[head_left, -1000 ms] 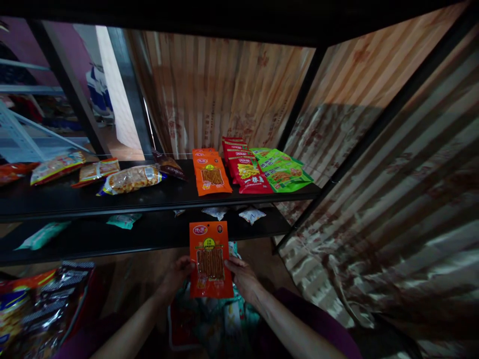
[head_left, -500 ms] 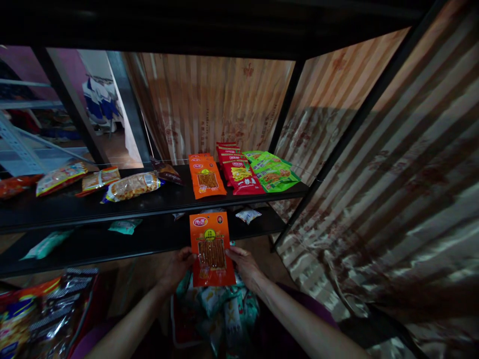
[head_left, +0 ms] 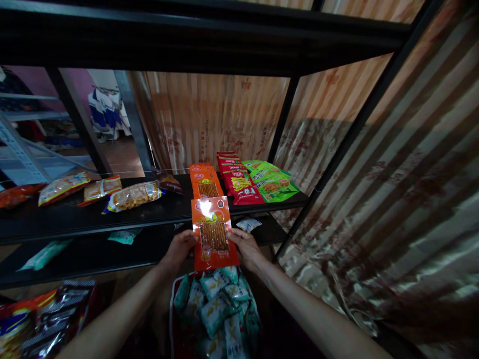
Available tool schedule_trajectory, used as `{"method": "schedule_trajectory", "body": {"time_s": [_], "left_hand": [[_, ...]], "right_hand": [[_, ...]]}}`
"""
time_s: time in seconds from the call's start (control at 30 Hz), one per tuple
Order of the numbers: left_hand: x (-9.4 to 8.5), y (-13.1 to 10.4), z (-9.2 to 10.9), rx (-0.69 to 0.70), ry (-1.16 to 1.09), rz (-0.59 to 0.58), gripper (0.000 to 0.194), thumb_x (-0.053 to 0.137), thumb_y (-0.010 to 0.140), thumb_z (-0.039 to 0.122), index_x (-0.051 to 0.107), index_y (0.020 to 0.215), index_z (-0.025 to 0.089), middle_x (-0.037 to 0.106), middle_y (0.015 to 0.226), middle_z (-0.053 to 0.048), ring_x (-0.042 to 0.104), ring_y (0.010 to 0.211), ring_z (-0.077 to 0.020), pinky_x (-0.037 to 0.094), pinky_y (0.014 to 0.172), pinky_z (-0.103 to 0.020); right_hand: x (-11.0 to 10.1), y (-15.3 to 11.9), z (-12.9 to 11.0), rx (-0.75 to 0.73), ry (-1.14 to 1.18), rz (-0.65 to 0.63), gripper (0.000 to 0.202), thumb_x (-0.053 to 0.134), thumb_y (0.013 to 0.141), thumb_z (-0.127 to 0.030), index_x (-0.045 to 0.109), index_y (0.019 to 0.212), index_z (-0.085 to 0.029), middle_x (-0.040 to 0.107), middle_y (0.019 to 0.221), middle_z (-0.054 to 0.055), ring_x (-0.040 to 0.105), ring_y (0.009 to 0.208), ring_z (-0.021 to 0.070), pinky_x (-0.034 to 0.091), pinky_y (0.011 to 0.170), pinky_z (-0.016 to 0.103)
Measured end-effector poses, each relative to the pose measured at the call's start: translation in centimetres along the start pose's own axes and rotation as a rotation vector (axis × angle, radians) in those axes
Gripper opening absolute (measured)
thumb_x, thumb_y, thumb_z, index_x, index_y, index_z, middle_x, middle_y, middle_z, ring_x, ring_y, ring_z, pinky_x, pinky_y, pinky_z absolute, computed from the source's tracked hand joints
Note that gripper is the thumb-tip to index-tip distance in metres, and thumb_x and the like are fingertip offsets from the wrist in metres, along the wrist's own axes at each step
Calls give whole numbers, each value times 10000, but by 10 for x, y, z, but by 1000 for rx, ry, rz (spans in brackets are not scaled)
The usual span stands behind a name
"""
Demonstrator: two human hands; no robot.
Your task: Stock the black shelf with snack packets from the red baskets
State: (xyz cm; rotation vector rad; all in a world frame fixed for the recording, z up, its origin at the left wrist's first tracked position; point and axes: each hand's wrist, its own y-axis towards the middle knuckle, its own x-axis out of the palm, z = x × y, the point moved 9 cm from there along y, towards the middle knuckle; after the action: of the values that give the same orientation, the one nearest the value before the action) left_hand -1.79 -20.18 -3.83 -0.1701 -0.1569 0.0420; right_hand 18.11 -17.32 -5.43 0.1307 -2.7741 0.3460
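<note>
Between my two hands is an orange snack packet [head_left: 214,244] with brown sticks showing through its window. My left hand [head_left: 182,249] pinches its left edge and my right hand [head_left: 247,248] its right edge. The packet is held just in front of the upper shelf [head_left: 172,207], its top overlapping similar orange packets [head_left: 204,178] laid in a row there. Beside that row lie red snack packets [head_left: 239,182] and green snack packets [head_left: 275,182]. Below my hands stands a basket [head_left: 172,299] full of small green-and-white packets [head_left: 217,309].
Several other snack bags, such as a clear one [head_left: 134,196], lie along the shelf's left part. The lower shelf [head_left: 157,247] bears a few small packets. A black post [head_left: 337,144] and a striped curtain [head_left: 404,199] stand at right. More bags [head_left: 48,319] fill the lower left.
Both hands have lifted the orange packet forward and up, nearer the row on the shelf. The view has tilted upward a little, and more of the basket's packets show beneath.
</note>
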Motion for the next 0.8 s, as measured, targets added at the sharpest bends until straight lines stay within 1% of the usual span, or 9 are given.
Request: {"method": "schedule_trajectory", "body": {"time_s": [0.1, 0.2, 0.33, 0.4, 0.47, 0.6, 0.73, 0.8], "left_hand": [[3, 11, 18, 41, 50, 20, 189, 677, 599, 327, 600, 622, 156, 538, 509, 38, 409, 442, -68, 308, 451, -205], [4, 20, 27, 35, 73, 40, 174, 655, 589, 312, 598, 630, 153, 565, 544, 26, 428, 454, -72, 323, 452, -206], [8, 31, 36, 55, 82, 41, 179, 645, 589, 312, 571, 618, 152, 519, 505, 45, 411, 444, -66, 315, 438, -197], [9, 37, 41, 63, 85, 54, 173, 639, 587, 300, 553, 608, 152, 492, 483, 55, 393, 431, -60, 307, 429, -192], [8, 44, 44, 59, 90, 75, 159, 633, 592, 282, 551, 619, 149, 497, 484, 54, 393, 426, -58, 310, 423, -191], [7, 58, 49, 25, 100, 123, 97, 609, 635, 223, 562, 662, 142, 533, 504, 39, 408, 417, -58, 319, 413, -187], [6, 73, 57, 16, 122, 188, 22, 583, 688, 149, 567, 679, 137, 545, 524, 34, 429, 415, -57, 340, 413, -183], [5, 79, 62, 9, 155, 221, 37, 558, 719, 116, 565, 688, 135, 551, 533, 32, 444, 415, -58, 355, 418, -183]], "right_hand": [[1, 15, -17, -49, -22, 29, 381, 852, 481, -391, 740, 790, -198, 744, 759, 22, 663, 662, 191, 510, 690, 330], [3, 28, -28, -63, -53, 11, 366, 842, 499, -383, 732, 791, -192, 745, 771, 27, 667, 666, 191, 515, 689, 332], [2, 45, -36, -52, -65, 1, 391, 838, 499, -370, 714, 808, -165, 741, 752, 33, 671, 650, 187, 525, 668, 324], [-1, 54, -39, -51, -61, 24, 394, 840, 491, -341, 708, 809, -152, 739, 737, 34, 668, 636, 178, 528, 659, 313], [-3, 63, -41, -51, -49, 55, 362, 838, 492, -293, 703, 796, -151, 736, 718, 29, 665, 627, 168, 530, 658, 300], [-5, 78, -47, -58, -51, 92, 276, 800, 543, -212, 698, 794, -159, 731, 702, 19, 668, 633, 160, 533, 661, 281], [3, 92, -60, -110, -134, 70, 216, 735, 604, -184, 688, 812, -155, 725, 712, 17, 658, 621, 150, 521, 627, 260], [7, 99, -69, -146, -187, 73, 197, 696, 628, -169, 676, 824, -154, 713, 697, 9, 648, 611, 142, 507, 607, 247]]}}
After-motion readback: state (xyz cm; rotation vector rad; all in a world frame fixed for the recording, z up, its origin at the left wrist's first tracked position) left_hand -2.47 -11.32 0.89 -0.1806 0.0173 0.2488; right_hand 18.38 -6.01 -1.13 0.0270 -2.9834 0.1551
